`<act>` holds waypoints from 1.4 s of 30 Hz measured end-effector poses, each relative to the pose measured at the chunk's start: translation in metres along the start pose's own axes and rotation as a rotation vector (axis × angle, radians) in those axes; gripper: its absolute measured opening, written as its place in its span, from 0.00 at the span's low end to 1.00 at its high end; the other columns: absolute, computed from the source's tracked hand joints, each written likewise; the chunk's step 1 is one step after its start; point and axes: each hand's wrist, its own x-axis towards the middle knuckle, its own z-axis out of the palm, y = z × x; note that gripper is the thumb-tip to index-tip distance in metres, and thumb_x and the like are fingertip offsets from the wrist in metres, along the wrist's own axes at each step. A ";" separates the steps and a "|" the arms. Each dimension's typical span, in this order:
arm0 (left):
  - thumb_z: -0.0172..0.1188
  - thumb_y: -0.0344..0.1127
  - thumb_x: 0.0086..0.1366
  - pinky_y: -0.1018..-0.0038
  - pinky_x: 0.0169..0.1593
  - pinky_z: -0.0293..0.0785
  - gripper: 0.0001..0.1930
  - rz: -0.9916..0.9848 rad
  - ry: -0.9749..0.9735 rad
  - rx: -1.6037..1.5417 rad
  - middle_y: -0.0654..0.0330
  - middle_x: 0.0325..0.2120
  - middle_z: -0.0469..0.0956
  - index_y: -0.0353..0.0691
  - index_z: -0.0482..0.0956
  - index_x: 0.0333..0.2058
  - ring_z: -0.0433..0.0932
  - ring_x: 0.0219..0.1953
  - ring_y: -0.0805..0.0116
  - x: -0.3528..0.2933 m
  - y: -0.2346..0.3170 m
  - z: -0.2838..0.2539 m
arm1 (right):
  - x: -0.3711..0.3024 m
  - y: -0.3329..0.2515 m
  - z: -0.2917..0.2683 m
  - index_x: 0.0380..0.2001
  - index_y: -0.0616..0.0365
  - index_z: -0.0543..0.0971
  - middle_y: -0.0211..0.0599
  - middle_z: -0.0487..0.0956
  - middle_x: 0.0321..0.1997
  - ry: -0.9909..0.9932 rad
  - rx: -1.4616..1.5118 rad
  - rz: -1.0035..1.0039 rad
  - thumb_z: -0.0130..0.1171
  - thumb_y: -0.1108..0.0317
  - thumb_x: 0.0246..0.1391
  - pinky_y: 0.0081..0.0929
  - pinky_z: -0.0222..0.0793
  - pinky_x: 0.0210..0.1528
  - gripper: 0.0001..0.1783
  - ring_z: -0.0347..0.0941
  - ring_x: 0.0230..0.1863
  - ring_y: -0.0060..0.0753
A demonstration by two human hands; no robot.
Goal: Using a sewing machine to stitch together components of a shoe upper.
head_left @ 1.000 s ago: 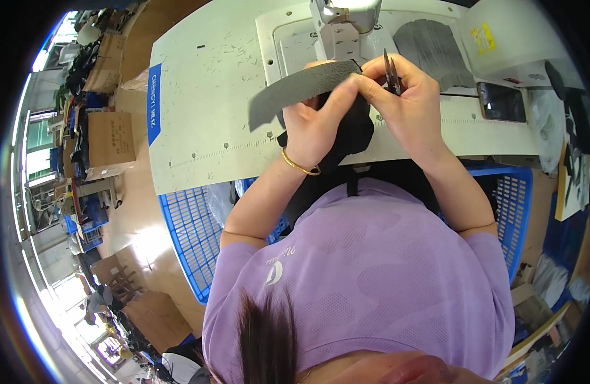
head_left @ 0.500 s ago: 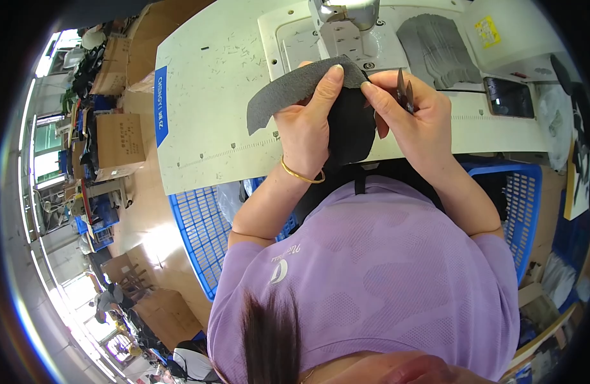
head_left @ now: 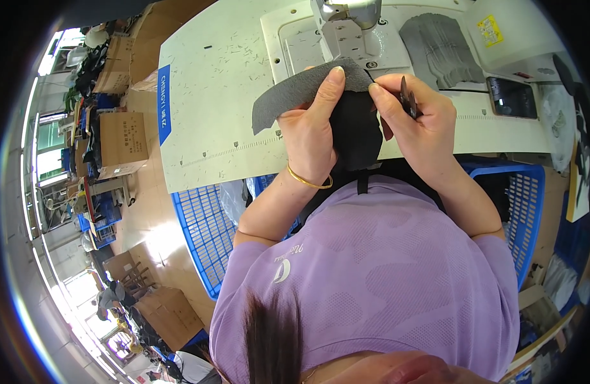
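A curved dark grey fabric piece point(head_left: 282, 99), with a black part point(head_left: 359, 131) hanging below it, is held up above the near edge of the sewing table. My left hand point(head_left: 311, 137) grips it, thumb on top and the other fingers hidden behind. At the fabric's right corner, thumb and forefinger of my right hand point(head_left: 423, 121) pinch together close to the edge. A pair of dark thread snips point(head_left: 407, 99) is tucked in that same hand, blades pointing up and away from the cloth. Whether a thread lies in the pinch is too small to tell.
Just beyond my hands stands a sewing machine point(head_left: 349, 32). Stacked grey fabric pieces point(head_left: 439, 51) and a phone point(head_left: 512, 97) lie to its right. Thread scraps dot the white tabletop point(head_left: 211, 134). Blue plastic baskets point(head_left: 202, 240) flank my body below the table edge.
The fabric and both hands shift very slightly right in the picture, along with the table. The snips tilt a little in my right hand. Both grips stay the same.
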 end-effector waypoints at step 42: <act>0.64 0.28 0.62 0.82 0.38 0.72 0.07 0.321 -0.192 0.158 0.64 0.31 0.80 0.32 0.81 0.38 0.75 0.32 0.79 0.005 -0.009 -0.001 | 0.015 -0.004 -0.010 0.28 0.58 0.79 0.25 0.74 0.23 -0.008 -0.184 -0.170 0.67 0.70 0.52 0.16 0.60 0.27 0.05 0.66 0.25 0.13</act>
